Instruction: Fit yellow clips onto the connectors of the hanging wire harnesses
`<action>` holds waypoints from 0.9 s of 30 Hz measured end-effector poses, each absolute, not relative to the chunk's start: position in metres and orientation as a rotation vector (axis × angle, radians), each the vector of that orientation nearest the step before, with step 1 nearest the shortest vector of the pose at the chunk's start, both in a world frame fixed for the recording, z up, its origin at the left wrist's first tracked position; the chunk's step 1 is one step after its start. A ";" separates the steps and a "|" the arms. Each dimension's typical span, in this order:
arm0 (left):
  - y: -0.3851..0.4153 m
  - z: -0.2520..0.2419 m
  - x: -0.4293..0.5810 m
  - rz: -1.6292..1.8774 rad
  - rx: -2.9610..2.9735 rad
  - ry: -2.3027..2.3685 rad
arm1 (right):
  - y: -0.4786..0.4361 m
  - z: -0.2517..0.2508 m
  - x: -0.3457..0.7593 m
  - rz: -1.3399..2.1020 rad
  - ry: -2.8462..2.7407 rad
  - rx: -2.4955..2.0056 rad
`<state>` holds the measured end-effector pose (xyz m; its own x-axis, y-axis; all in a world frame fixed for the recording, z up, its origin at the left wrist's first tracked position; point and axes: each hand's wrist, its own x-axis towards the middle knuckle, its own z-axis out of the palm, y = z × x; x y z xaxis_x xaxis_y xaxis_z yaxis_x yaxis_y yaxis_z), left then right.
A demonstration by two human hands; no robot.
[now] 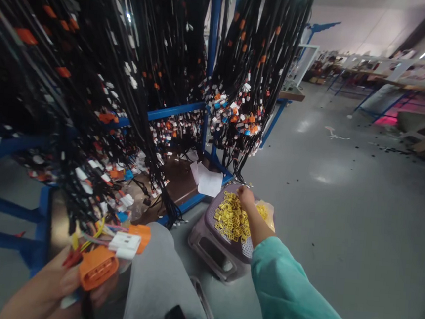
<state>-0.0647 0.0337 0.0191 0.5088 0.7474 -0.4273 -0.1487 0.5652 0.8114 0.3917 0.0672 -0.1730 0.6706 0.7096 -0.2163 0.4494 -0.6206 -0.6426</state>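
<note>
My left hand [71,286], low at the left, is closed round the end of a wire harness. From its fingers stick out an orange connector [99,267], a white connector [125,244] and a second orange connector [142,238] with coloured wires. My right hand [245,196] reaches out to the far side of a pile of small yellow plastic clips [231,218]. Its fingers are bent together at the pile's edge; whether a clip is between them is too small to see. The clips lie on a purple-grey plastic stool [211,214], with some in a clear bag [267,214].
Dense bundles of black harnesses [178,37] hang from a blue metal rack [213,40] ahead and to the left. White paper [210,181] lies on the rack's brown base board [177,176]. Grey floor [327,214] stretches to the right, with scraps on it and work tables [390,83] farther back.
</note>
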 end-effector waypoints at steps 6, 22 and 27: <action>0.022 0.047 -0.027 0.689 0.721 0.636 | 0.070 -0.116 0.326 0.694 -0.866 -1.748; 0.017 0.058 -0.019 0.730 0.576 0.665 | -0.030 0.084 0.146 0.388 -1.687 -0.823; 0.015 0.063 -0.021 0.748 0.568 0.681 | -0.027 0.088 0.134 0.241 -1.784 -0.895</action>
